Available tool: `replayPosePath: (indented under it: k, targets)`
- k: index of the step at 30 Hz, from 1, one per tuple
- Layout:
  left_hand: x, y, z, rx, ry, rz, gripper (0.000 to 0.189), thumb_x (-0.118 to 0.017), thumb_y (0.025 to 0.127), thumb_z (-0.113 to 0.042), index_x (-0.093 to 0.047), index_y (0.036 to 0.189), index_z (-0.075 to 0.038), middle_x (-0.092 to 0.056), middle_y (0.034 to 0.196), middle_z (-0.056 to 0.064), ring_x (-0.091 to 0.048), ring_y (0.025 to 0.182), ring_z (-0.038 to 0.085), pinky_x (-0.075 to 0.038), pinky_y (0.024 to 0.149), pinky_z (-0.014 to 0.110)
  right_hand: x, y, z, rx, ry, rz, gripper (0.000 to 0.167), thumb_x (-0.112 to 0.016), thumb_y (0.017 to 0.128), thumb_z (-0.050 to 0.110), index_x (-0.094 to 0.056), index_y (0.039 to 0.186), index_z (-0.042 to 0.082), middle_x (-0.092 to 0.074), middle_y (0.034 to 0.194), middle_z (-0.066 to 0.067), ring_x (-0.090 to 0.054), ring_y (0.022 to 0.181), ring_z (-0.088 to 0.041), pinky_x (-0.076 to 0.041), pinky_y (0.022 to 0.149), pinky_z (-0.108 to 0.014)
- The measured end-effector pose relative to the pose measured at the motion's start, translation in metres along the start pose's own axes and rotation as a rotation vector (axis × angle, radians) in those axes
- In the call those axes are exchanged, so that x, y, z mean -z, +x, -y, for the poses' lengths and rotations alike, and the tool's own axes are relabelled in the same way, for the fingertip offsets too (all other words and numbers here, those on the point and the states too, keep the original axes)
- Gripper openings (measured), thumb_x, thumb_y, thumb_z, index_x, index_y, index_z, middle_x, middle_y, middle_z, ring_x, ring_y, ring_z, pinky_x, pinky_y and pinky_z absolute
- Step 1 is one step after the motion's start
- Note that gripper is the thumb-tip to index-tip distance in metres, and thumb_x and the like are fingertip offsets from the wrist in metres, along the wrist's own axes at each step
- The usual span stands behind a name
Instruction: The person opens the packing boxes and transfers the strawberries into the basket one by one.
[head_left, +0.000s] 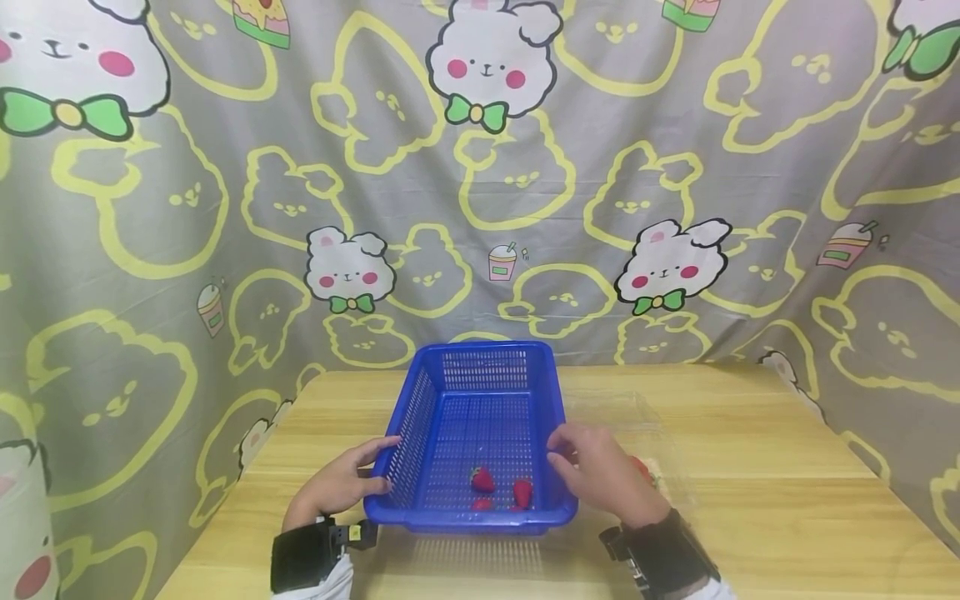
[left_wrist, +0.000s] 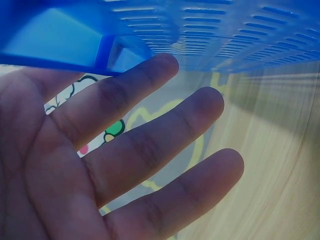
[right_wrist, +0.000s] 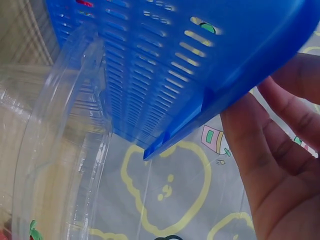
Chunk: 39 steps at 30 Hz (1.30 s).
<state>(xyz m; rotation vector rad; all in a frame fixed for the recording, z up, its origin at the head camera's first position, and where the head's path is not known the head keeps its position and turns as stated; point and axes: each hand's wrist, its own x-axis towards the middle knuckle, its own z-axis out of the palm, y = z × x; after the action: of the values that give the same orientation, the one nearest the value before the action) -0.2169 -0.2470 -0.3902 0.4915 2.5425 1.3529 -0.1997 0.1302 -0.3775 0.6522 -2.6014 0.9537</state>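
Note:
A blue plastic basket [head_left: 472, 518] with slotted walls is held at its two side rims, its near end showing a shadow on the table beneath. Several red strawberries [head_left: 482, 480] lie inside at the near end. At the left rim, my left hand [head_left: 333, 482] grips with thumb and forefinger, while its other fingers [left_wrist: 185, 115] stretch below the basket in the left wrist view. My right hand [head_left: 603, 471] pinches the right rim between thumb and fingers. Beside it, a clear plastic box [right_wrist: 47, 135] stands against the basket's side in the right wrist view.
Partly hidden behind my right hand, a red strawberry [head_left: 641, 468] with green leaves shows at the clear box. The wooden table [head_left: 787, 517] ends at a grey patterned curtain [head_left: 480, 192], which also hangs along the left and right sides.

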Motion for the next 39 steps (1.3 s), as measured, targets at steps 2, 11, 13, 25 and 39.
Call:
replayPosePath:
  k: [2,11,13,25,39]
  targets:
    - [0.000,0.000,0.000,0.001,-0.007,0.002,0.067,-0.067,0.084,-0.004,-0.039,0.144,0.002,-0.040,0.140,0.037,-0.046,0.121,0.055,-0.049,0.090,0.057,0.000,0.000,-0.002,0.002,-0.004,-0.006,0.009,-0.071,0.084,0.005,-0.065,0.086,0.011,-0.064,0.080,0.004,-0.062,0.073,-0.009,-0.054,0.064,-0.024]
    - [0.001,0.001,0.000,-0.002,-0.022,0.012,0.067,-0.066,0.084,-0.003,-0.037,0.145,0.003,-0.040,0.140,0.037,-0.046,0.121,0.055,-0.050,0.088,0.056,0.005,0.001,-0.011,-0.076,0.008,-0.004,0.009,-0.070,0.085,0.006,-0.065,0.085,0.013,-0.065,0.081,0.005,-0.062,0.074,-0.009,-0.055,0.066,-0.028]
    - [0.001,0.001,0.000,-0.001,-0.021,0.016,0.067,-0.066,0.084,-0.003,-0.037,0.144,0.004,-0.039,0.140,0.038,-0.047,0.119,0.056,-0.051,0.087,0.056,0.006,0.001,-0.015,-0.086,0.003,-0.010,0.009,-0.070,0.085,0.006,-0.065,0.085,0.014,-0.066,0.081,0.005,-0.062,0.074,-0.009,-0.055,0.067,-0.029]
    - [0.000,0.001,-0.001,0.039,0.026,-0.015,0.065,-0.067,0.084,-0.006,-0.041,0.144,-0.001,-0.040,0.141,0.035,-0.045,0.121,0.055,-0.049,0.089,0.059,0.017,0.003,-0.034,-0.172,-0.042,-0.014,0.008,-0.069,0.087,0.012,-0.069,0.094,0.008,-0.067,0.085,-0.001,-0.062,0.077,-0.016,-0.054,0.070,-0.038]
    - [-0.001,-0.001,-0.003,0.043,-0.002,-0.010,0.066,-0.066,0.084,-0.003,-0.040,0.144,0.000,-0.038,0.141,0.038,-0.051,0.114,0.056,-0.051,0.085,0.057,0.024,-0.002,-0.056,-0.225,-0.060,0.024,0.015,-0.069,0.084,0.010,-0.067,0.097,0.004,-0.069,0.091,-0.007,-0.063,0.077,-0.019,-0.054,0.068,-0.039]
